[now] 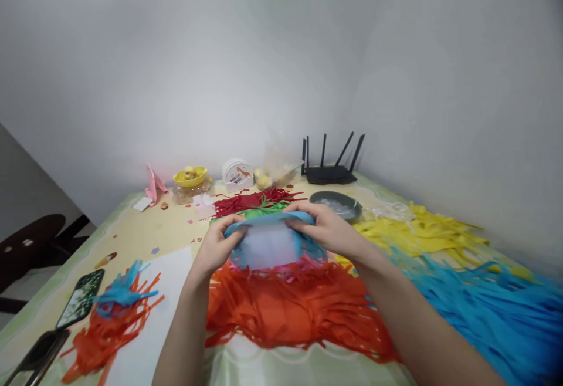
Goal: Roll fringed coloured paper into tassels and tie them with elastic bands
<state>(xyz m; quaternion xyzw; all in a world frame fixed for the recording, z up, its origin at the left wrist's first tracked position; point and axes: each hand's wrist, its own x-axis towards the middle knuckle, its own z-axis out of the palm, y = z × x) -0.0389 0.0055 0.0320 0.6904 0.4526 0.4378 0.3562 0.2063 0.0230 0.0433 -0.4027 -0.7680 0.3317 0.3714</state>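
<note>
Both my hands hold a blue paper piece [272, 244] with a pale, whitish middle, raised a little above the table. My left hand [219, 244] pinches its left end with the fingers closed. My right hand [324, 229] grips the right end, fingers curled over the top edge. Right beneath lies a wide heap of orange paper strips [285, 307]. Behind the blue piece, red strips [246, 201] and green strips [266, 207] lie across the table.
Yellow strips [417, 230] and blue strips [484, 304] cover the right side. A small orange-and-blue bundle [114, 310], a phone [81, 298] and white paper [149, 315] lie left. A dark bowl [336, 204], a router [329, 172], a yellow dish [190, 176] and small boxes stand along the wall.
</note>
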